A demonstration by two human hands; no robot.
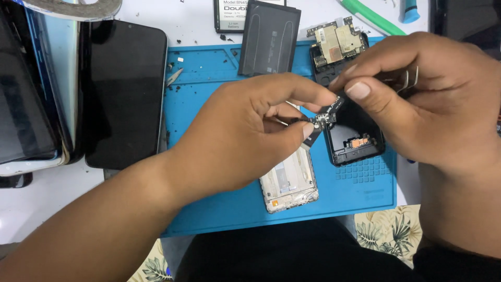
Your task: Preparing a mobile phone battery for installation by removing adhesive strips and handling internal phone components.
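Observation:
My left hand pinches a small dark circuit board between thumb and forefinger, above a blue work mat. My right hand holds metal tweezers and its fingertips meet the same small board from the right. Under my left hand lies an opened phone frame, silver inside. A black phone back cover lies under my right hand.
A black battery leans at the mat's top edge, beside a main circuit board. Two dark phones lie on the white table at left. A green tool lies at the top right. Small screws dot the mat.

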